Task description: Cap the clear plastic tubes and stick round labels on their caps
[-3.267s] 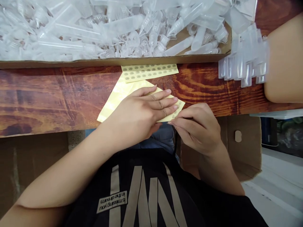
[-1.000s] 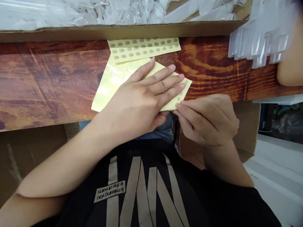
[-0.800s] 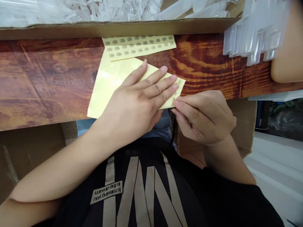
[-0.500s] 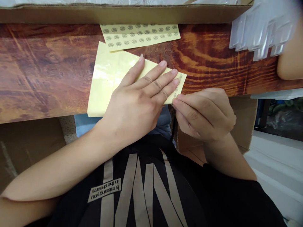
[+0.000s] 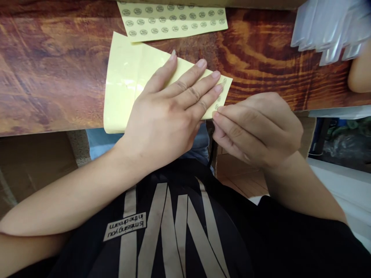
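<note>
My left hand [image 5: 171,112] lies flat with fingers spread on a yellow sheet [image 5: 121,88], pressing it on the wooden table. Small printed ovals show at the sheet's right end, beyond my fingertips. At that end, my right hand [image 5: 255,131] pinches the sheet's lower right corner between thumb and forefinger. Whether a sticker is between those fingertips is hidden. A second yellow sheet [image 5: 174,23] with rows of printed oval stickers lies just behind the first.
Clear plastic pieces [image 5: 330,31] are piled at the back right of the wooden table [image 5: 52,77], beside part of another person's arm [image 5: 359,75]. A cardboard edge [image 5: 246,3] runs along the back. Below the table's front edge stands cardboard [image 5: 34,166].
The view has shifted, so the table and sheets appear higher in the picture. My right wrist has swung a little to the right, while its fingertips remain at the sheet's corner.
</note>
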Demonstrator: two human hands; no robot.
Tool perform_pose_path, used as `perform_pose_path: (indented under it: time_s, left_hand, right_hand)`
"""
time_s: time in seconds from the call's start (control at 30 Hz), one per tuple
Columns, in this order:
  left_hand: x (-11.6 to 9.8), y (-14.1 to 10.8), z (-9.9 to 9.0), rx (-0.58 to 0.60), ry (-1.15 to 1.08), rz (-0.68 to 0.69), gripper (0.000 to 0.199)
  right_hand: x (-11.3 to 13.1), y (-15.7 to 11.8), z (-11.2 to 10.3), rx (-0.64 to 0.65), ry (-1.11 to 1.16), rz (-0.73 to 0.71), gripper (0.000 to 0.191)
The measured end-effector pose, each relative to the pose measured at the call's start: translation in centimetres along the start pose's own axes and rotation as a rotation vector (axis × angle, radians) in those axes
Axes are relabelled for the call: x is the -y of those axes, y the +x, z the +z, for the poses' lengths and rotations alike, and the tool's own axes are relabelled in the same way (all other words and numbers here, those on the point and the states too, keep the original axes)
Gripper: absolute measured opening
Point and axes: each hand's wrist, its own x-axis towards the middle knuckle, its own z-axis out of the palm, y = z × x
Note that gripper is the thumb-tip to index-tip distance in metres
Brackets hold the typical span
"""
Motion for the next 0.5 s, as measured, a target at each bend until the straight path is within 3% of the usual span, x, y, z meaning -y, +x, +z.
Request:
perform_pose_path:
  time_s: [0.27,0.5]
  left_hand:
    - [0.2,-0.2,0.1,-0.022,0.055,0.058,0.04]
    - [0.1,0.1,-0.2,0.019,-0.031,0.005,0.04]
  right_hand:
    - [0.7,0.8,-0.6,0.018,-0.075,-0.023,0.009]
    - [1.1,0.5,0.0,-0.026,-0.01,0.122,0.016]
